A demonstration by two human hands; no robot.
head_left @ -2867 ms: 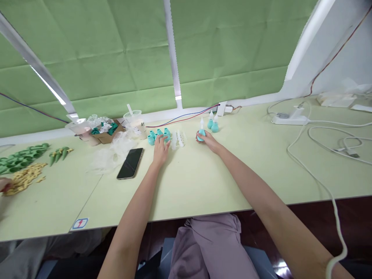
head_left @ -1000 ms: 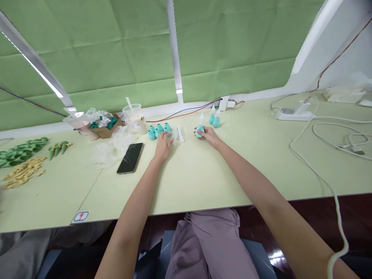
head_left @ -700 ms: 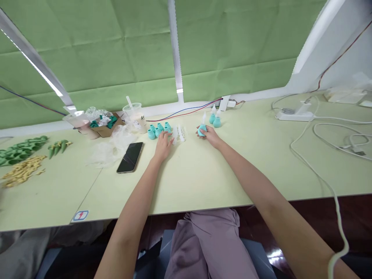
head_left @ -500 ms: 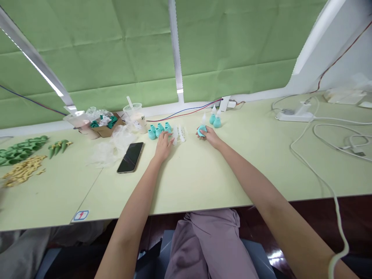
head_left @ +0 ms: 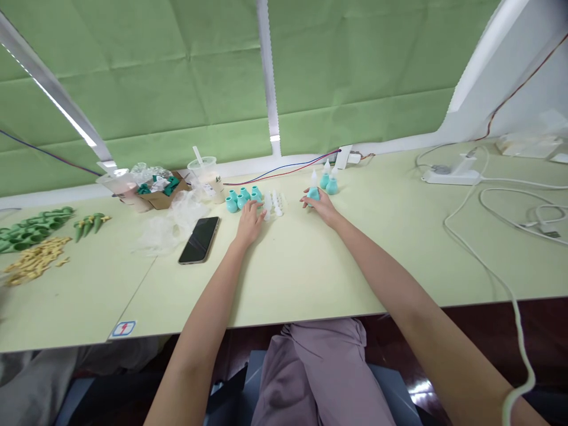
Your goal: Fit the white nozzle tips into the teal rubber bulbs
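Note:
On the right, my right hand [head_left: 326,207] has its fingers around a turquoise squeeze bulb [head_left: 313,193]. A translucent pointed nozzle [head_left: 314,177] rises upright from that bulb. Two similar bulbs with nozzles [head_left: 331,185] stand just behind and to the right. My left hand [head_left: 251,223] lies on the table with its fingers apart, its fingertips beside a group of several open-topped turquoise bulbs [head_left: 241,202]. Whether they touch one is unclear. Between my hands lie rows of small translucent and white parts [head_left: 277,203].
A black phone [head_left: 199,241] and crumpled plastic bags [head_left: 166,228] lie to the left. Behind them stand drink cups [head_left: 207,180] and a small cardboard box [head_left: 164,198]. Green pieces [head_left: 33,229] and yellow pieces [head_left: 38,259] lie far left. A power strip [head_left: 450,176] and white cables are right.
The bulb in my right hand has moved slightly right and up, from tilted to upright, with its nozzle pointing up. My left hand has barely moved.

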